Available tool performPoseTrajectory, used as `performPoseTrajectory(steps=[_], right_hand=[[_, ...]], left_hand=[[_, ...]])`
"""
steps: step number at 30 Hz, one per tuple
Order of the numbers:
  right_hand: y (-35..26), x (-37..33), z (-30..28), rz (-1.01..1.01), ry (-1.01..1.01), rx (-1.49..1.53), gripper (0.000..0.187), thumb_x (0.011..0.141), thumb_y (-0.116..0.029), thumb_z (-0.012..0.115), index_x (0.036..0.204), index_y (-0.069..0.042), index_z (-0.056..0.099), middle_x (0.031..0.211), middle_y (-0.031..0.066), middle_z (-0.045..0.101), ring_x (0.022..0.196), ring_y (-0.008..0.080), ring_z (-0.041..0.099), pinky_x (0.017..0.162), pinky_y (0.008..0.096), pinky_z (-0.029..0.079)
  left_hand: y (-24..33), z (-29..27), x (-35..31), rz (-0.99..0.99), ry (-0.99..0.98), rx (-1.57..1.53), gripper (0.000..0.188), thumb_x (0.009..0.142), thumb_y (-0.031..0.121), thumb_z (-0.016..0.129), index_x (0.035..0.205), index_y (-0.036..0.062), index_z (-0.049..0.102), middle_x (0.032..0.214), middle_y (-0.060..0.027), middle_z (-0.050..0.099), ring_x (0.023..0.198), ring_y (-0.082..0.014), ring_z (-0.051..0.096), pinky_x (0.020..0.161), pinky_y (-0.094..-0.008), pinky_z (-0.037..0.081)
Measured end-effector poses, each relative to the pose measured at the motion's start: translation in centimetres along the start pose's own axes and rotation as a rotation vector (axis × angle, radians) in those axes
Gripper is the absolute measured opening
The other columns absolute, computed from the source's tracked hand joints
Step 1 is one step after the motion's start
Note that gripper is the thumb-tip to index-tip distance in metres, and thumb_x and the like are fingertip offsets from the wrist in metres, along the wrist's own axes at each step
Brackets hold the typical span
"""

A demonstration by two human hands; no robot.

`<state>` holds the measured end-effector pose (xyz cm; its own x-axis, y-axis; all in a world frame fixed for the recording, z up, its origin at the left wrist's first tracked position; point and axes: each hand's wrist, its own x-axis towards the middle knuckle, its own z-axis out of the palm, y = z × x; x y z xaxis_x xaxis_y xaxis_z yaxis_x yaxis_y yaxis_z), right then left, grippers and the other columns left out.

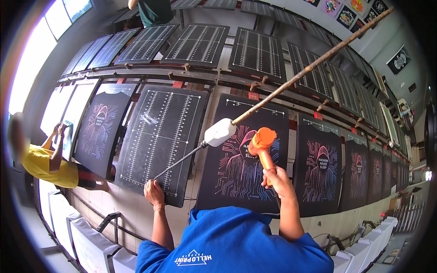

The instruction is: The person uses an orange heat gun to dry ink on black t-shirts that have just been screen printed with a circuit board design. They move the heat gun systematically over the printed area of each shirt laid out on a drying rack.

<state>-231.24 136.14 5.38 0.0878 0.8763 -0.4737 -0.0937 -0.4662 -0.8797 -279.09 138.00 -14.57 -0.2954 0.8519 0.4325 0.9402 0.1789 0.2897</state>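
Note:
My right hand [278,181] is wrapped round the handle of an orange heat gun [263,141]. Its round head is over a black T-shirt [214,182] with a pink-and-blue hooded-figure print, laid flat on a board. At the lower edge of the bare black board [157,132] to the left, my left hand [154,194] is closed on the end of a thin dark cord [180,163]. Pulled straight, the cord runs up to a white plastic block [220,132], which hangs at the tip of a long bamboo pole [309,68] slanting in from the upper right.
More printed black shirts [322,168] lie on boards to the right, another [101,127] to the left. Beyond a rail [145,74] stands a second row of marked boards [195,44]. A person in yellow [50,166] works at far left; another in green [155,12] stands at the back.

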Motion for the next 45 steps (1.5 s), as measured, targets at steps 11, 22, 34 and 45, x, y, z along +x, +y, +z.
performPoseTrajectory(steps=[11, 22, 34, 45], right_hand=[[0.9, 3.1, -0.2, -0.155, 0.088, 0.062, 0.032, 0.093, -0.032, 0.065, 0.101, -0.002, 0.057, 0.077, 0.0037, 0.062, 0.062, 0.0120, 0.063, 0.052, 0.0236, 0.050], [4.5, 1.0, -3.2, -0.279, -0.091, 0.645, 0.051, 0.095, -0.027, 0.062, 0.137, -0.003, 0.044, 0.093, 0.0054, 0.062, 0.081, 0.0139, 0.064, 0.073, 0.0318, 0.054], [9.3, -8.3, -1.9, -0.013, -0.584, 1.095, 0.064, 0.083, -0.024, 0.071, 0.138, -0.012, 0.040, 0.077, 0.0023, 0.052, 0.068, 0.0171, 0.060, 0.068, 0.0359, 0.051], [11.1, -4.7, 3.0, 0.305, -0.865, 0.741, 0.048, 0.085, -0.022, 0.063, 0.127, -0.010, 0.044, 0.075, 0.0014, 0.046, 0.060, 0.0114, 0.051, 0.065, 0.0309, 0.045]], left_hand=[[0.5, -1.7, 0.2, -0.061, -0.057, -0.031, 0.028, 0.094, 0.029, 0.054, 0.079, 0.0055, 0.052, 0.078, -0.0126, 0.057, 0.079, -0.0331, 0.057, 0.073, -0.0443, 0.045], [0.8, -2.7, 0.4, -0.025, -0.035, -0.111, 0.028, 0.093, 0.030, 0.055, 0.079, 0.0059, 0.052, 0.077, -0.0133, 0.058, 0.081, -0.0343, 0.058, 0.072, -0.0451, 0.046], [1.9, -9.3, -3.7, -0.233, 0.045, -0.309, 0.036, 0.097, 0.033, 0.054, 0.077, 0.0024, 0.050, 0.072, -0.0185, 0.056, 0.073, -0.0405, 0.058, 0.064, -0.0485, 0.043], [3.8, -22.3, -9.7, -0.468, 0.194, -0.623, 0.015, 0.095, 0.014, 0.059, 0.094, 0.0009, 0.067, 0.059, -0.0057, 0.050, 0.055, -0.0120, 0.045, 0.051, -0.0300, 0.038]])
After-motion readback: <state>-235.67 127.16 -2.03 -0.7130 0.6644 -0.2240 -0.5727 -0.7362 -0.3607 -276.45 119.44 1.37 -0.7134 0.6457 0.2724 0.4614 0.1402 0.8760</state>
